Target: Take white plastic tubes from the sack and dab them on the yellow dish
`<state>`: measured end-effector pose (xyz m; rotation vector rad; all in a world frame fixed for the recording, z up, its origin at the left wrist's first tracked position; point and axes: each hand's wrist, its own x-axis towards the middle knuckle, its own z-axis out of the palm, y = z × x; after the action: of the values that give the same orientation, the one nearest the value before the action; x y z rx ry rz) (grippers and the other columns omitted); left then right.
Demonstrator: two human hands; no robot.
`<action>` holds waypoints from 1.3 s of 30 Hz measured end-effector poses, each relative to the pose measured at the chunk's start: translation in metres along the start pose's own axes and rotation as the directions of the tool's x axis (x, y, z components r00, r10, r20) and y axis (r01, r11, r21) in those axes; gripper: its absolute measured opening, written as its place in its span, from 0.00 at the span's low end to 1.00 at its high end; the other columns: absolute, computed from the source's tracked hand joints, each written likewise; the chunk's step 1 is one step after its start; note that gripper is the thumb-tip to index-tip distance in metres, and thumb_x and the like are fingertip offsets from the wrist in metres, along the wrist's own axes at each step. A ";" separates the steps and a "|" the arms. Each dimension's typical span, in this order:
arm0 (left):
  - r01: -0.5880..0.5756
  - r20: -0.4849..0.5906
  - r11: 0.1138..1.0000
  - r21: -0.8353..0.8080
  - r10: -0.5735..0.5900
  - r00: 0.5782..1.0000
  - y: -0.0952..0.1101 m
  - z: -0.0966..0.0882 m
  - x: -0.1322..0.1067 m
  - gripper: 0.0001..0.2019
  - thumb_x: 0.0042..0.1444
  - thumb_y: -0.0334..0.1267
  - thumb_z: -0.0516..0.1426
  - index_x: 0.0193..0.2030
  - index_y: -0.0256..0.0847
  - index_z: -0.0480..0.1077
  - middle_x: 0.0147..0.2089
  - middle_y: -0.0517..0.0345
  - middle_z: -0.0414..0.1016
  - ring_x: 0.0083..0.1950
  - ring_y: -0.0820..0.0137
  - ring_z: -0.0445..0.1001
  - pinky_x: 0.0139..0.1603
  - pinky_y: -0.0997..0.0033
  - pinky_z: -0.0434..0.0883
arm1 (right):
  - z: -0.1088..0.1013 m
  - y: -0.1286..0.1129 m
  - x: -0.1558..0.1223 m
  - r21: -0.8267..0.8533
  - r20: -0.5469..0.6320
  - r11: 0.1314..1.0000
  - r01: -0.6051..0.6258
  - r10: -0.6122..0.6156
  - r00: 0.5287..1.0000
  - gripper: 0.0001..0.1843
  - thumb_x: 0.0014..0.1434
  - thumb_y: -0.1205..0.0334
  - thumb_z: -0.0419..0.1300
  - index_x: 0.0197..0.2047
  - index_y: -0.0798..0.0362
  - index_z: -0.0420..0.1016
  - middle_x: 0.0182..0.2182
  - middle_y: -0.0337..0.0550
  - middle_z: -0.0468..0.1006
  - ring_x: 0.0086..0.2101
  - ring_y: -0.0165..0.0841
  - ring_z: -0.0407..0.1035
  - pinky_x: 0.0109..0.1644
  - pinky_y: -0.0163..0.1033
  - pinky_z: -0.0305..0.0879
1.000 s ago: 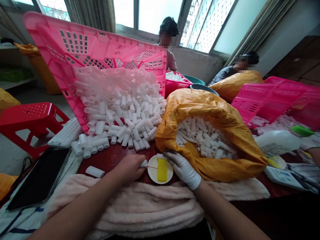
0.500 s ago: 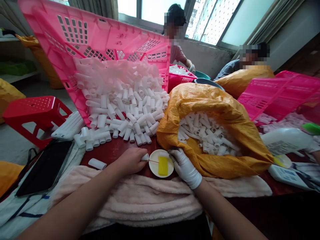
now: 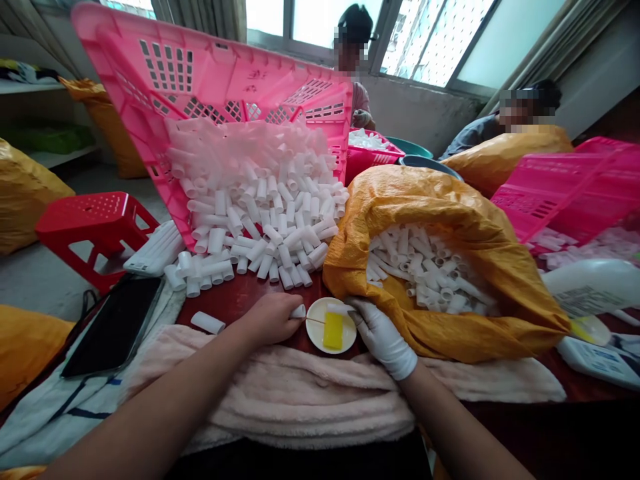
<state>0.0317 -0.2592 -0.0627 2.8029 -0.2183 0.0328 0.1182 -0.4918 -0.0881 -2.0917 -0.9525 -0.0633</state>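
A red plastic stool (image 3: 95,223) stands at the left of the frame, above a black tablet (image 3: 113,330). One person (image 3: 361,100) sits by the window (image 3: 320,23) at top centre, another person (image 3: 473,137) at upper right.

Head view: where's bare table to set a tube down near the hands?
Bare red tabletop shows between the spilled white tubes and the pink towel, around one loose tube. A strip lies right of the towel, below the yellow sack. Crowded: the small plate, between the left hand and gloved right hand, against the sack.
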 end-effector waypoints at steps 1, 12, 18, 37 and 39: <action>-0.006 -0.001 1.000 0.005 0.006 1.000 0.000 0.000 0.000 0.08 0.54 0.42 0.51 0.30 0.41 0.65 0.32 0.55 0.72 0.35 0.67 0.71 0.32 0.72 0.61 | 0.000 0.000 0.000 -0.008 0.009 1.000 -0.008 0.009 1.000 0.13 0.60 0.60 0.49 0.47 0.52 0.68 0.43 0.48 0.73 0.44 0.39 0.68 0.53 0.48 0.64; -0.009 0.008 1.000 0.000 0.009 1.000 0.000 -0.001 0.001 0.06 0.52 0.40 0.51 0.30 0.41 0.65 0.32 0.56 0.72 0.35 0.67 0.70 0.32 0.72 0.60 | 0.001 0.001 -0.002 0.035 -0.008 0.999 -0.017 0.017 1.000 0.14 0.60 0.59 0.49 0.47 0.52 0.68 0.44 0.47 0.73 0.45 0.39 0.67 0.53 0.49 0.63; -0.064 0.039 0.998 0.001 0.063 0.997 -0.002 -0.004 0.004 0.06 0.52 0.39 0.51 0.29 0.41 0.65 0.32 0.55 0.72 0.35 0.68 0.70 0.33 0.73 0.61 | 0.002 -0.009 0.001 -0.060 -0.066 0.993 0.098 -0.102 0.993 0.12 0.58 0.65 0.50 0.43 0.50 0.71 0.40 0.47 0.70 0.42 0.38 0.67 0.49 0.49 0.66; -0.074 -0.123 0.976 -0.203 0.049 0.991 0.038 -0.014 -0.014 0.08 0.54 0.43 0.51 0.34 0.41 0.65 0.34 0.58 0.74 0.36 0.69 0.71 0.33 0.75 0.64 | -0.014 -0.088 0.008 0.282 -0.030 0.893 0.350 -0.356 0.934 0.10 0.59 0.66 0.54 0.44 0.47 0.69 0.45 0.44 0.71 0.47 0.34 0.65 0.52 0.42 0.63; -0.033 -0.142 0.994 -0.101 0.018 0.990 0.046 -0.014 -0.017 0.07 0.54 0.40 0.51 0.34 0.40 0.66 0.34 0.56 0.74 0.36 0.68 0.72 0.34 0.73 0.64 | -0.011 -0.091 0.010 0.243 -0.022 0.939 0.243 -0.245 0.969 0.09 0.60 0.60 0.52 0.43 0.51 0.69 0.42 0.45 0.73 0.43 0.34 0.68 0.47 0.39 0.66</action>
<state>0.0083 -0.2948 -0.0351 2.6811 -0.2153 0.2183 0.0695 -0.4587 -0.0172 -1.7422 -1.1606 -0.0614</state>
